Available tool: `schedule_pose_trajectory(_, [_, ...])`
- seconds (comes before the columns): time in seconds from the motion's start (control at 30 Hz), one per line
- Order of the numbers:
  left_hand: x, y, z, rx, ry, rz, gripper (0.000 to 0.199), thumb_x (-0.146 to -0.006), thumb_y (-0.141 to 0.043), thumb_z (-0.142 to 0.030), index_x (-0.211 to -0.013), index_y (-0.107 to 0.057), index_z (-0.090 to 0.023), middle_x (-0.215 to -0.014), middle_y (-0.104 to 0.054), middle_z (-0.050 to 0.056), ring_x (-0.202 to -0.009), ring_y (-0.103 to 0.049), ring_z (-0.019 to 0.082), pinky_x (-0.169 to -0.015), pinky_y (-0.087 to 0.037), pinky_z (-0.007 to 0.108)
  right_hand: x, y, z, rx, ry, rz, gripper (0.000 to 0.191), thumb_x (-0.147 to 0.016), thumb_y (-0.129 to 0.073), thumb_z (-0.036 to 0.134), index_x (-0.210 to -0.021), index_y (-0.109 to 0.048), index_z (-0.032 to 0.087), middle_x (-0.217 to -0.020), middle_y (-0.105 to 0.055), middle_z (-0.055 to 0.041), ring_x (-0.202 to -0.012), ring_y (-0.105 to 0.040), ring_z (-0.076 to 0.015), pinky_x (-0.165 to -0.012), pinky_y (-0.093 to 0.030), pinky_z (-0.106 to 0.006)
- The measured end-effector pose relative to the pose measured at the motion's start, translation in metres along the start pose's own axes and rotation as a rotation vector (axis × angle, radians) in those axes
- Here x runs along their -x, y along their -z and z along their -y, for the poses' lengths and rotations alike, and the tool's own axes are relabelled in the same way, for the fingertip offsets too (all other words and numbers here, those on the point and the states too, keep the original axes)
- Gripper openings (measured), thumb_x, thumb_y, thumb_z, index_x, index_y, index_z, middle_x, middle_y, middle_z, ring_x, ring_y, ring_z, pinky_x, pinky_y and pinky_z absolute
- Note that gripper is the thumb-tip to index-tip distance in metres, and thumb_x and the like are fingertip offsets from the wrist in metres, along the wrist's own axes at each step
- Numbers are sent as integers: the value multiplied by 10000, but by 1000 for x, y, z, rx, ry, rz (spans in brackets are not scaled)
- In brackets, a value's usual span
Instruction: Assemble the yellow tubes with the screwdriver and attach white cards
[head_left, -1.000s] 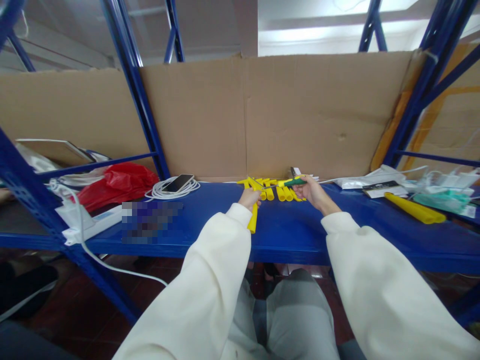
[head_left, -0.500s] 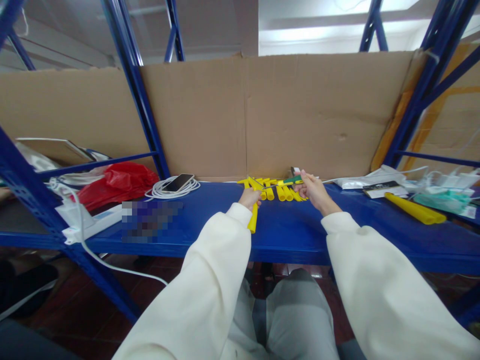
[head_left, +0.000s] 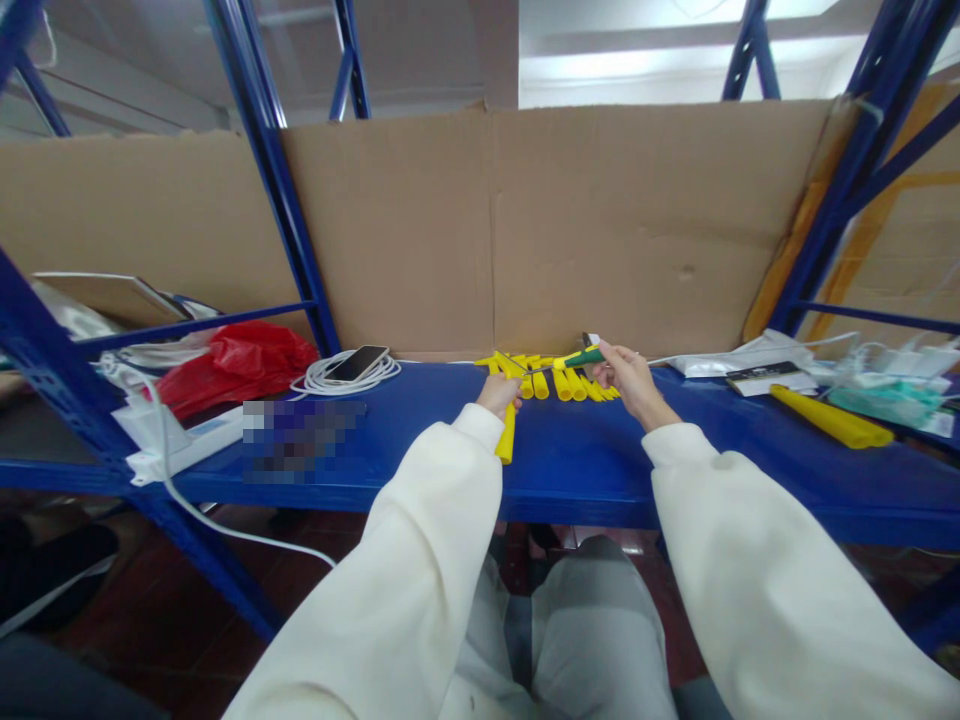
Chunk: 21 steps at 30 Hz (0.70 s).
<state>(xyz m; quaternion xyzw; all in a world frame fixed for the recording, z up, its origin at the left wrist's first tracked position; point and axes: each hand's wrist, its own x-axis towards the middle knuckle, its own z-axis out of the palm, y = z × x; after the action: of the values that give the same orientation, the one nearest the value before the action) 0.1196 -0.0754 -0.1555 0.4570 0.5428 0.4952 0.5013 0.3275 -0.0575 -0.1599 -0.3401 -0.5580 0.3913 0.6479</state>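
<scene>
Since half a second ago, the right hand (head_left: 631, 383) has shifted slightly on the screwdriver with a green-and-yellow handle (head_left: 583, 357), while the left hand (head_left: 495, 396) has stayed put. In the head view, a crumpled red plastic bag (head_left: 240, 362), contents hidden, lies well left of the row of hollow, tapered yellow tubes (head_left: 564, 386). The right hand's fingers grasp the handle's end near the row's right end; the thin metal shaft points left across it. By the row's left end, the left hand's fingers are clenched around a smooth yellow tube widening toward the near end (head_left: 507, 440).
</scene>
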Motion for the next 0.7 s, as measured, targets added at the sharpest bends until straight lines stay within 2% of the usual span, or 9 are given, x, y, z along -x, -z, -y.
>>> schedule_pose_trajectory(0.1, [1,-1,0,3,-7,-6,96,-893,-552,-94,-951,-591,-160,-475,-402,-94,-339,-354,61,-410,-284,187,1,0,1,13,7,-20,472,-672,-814,589,-694,-550,198,-503,-609,12,-338,-452,-63,-338,-340,-182])
schedule_pose_trajectory(0.23, [-2,-4,3,-4,-24,-31,118,-883,-543,-84,-959,-607,-148,-479,-405,-90,-343,-356,65,-421,-291,194,2,0,1,20,9,-27,493,-662,-803,627,-793,-581,207,-481,-601,28,-321,-447,-77,-323,-323,-188])
schedule_pose_trajectory(0.4, [-2,-3,4,-13,-33,-19,155,-884,-536,-89,-1011,-608,-142,-478,-403,-91,-346,-359,66,-422,-286,193,2,3,3,-15,-25,34,482,-726,-755,640,-882,-626,202,-528,-625,12,-353,-490,-92,-343,-350,-198])
schedule_pose_trajectory(0.57, [-5,1,5,-7,-40,36,191,-884,-525,-79,-1049,-598,-145,-473,-409,-92,-349,-375,72,-425,-300,192,3,6,9,-110,-79,117,336,-810,-738,509,-826,-558,225,-633,-679,-12,-436,-559,-112,-424,-443,-224])
schedule_pose_trajectory(0.7, [-8,2,5,-10,-28,30,176,-888,-542,-87,-1043,-602,-144,-481,-416,-91,-355,-380,71,-438,-316,196,2,6,7,-87,-67,112,361,-798,-755,508,-794,-537,222,-622,-655,3,-433,-540,-94,-425,-432,-212])
